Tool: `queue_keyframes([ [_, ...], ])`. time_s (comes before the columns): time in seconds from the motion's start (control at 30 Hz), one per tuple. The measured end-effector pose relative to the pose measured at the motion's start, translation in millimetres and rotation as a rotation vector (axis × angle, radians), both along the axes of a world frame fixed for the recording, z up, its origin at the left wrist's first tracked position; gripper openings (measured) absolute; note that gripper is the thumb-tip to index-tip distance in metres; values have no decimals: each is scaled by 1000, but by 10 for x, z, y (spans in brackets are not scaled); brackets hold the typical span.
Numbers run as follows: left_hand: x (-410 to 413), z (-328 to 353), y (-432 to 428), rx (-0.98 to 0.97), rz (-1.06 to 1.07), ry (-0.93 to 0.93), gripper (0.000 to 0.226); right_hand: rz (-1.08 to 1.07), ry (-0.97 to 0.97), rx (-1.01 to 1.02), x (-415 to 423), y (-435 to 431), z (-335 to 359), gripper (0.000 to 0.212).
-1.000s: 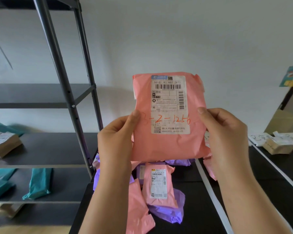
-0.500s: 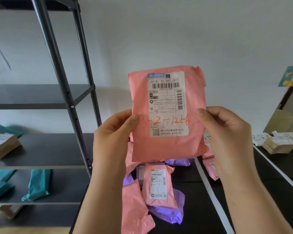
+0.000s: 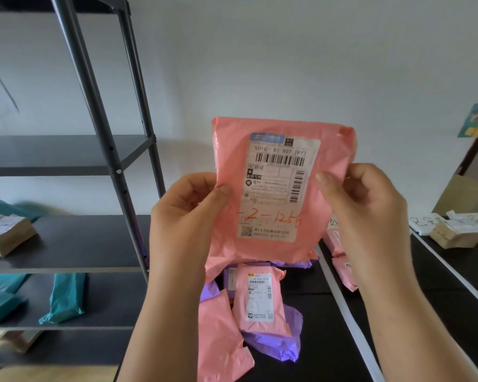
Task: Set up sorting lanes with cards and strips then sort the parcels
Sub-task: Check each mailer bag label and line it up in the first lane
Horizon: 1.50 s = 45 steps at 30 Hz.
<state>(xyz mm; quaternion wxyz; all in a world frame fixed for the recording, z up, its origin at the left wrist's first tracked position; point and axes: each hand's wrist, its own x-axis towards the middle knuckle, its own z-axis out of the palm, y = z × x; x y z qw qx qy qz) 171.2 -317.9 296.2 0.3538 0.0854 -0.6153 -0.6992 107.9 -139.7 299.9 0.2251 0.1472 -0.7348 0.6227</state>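
Both hands hold the pink parcel (image 3: 276,188) upright above the black table (image 3: 323,326) — left hand (image 3: 182,216) pinching its left edge; right hand (image 3: 362,216) gripping its right edge — label facing the camera.

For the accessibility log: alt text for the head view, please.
The left hand and right hand hold a pink parcel upright, its white label facing the camera. Below lie more pink and purple parcels on a black table crossed by white strips; a shelf rack stands left.
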Motion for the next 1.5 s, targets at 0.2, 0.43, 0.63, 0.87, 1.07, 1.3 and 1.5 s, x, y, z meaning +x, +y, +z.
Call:
queue_keyframes([
  [0.2, 92, 94, 32, 8, 68, 71, 9, 45, 73, 21, 89, 16, 35, 27],
  [0.43, 132, 142, 71, 96, 31, 92, 16, 46, 114, 5, 129, 51, 89, 34],
  [0.63, 114, 117, 69, 123, 59, 90, 15, 63, 57, -27, 104, 68, 95, 27],
  [0.87, 73, 93, 59, 176, 96, 15, 23, 83, -33, 1, 100, 27, 45, 30],
  [1.07, 67, 75, 36, 40, -44, -105, 25, 12, -163, -124, 16, 68, 55, 30],
  [1.3, 77, 58, 20, 46, -154, -112, 17, 45, -266, -248, -3, 137, 65, 28],
  [1.5, 71, 50, -10, 143, -197, -63, 17, 89, -286, -288, 56, 139, 106, 29],
])
